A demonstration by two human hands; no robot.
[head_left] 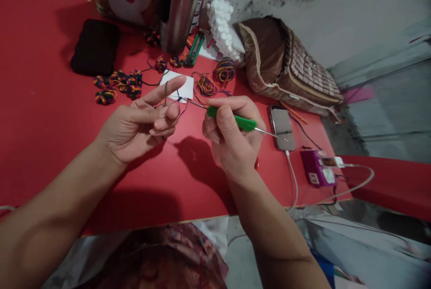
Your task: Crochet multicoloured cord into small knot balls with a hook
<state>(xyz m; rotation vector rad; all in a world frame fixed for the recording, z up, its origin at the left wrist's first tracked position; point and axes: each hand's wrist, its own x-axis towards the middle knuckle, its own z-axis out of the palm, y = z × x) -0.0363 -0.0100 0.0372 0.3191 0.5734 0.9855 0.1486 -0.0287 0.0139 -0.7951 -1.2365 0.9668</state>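
Note:
Dark yarn (166, 93) runs over the raised index finger of my left hand (143, 120), whose other fingers are curled and pinch the yarn. My right hand (235, 132) grips the green handle of a crochet hook (247, 123). Its thin metal shaft points left and meets a small dark loop of yarn (180, 99) beside my left fingertips. A second metal end sticks out of the handle to the right. Behind the hands lie a white card (188, 86), a loose tangle of multicoloured yarn (206, 85) and a wound yarn ball (224, 71).
Several crocheted pieces (119, 85) lie on the red table (141, 194), near a black case (96, 46). Behind stand a steel flask (182, 10), a green cutter (194, 49) and a brown bag (289, 60). At right, a phone (282, 123) is cabled near a purple power adapter (313, 168).

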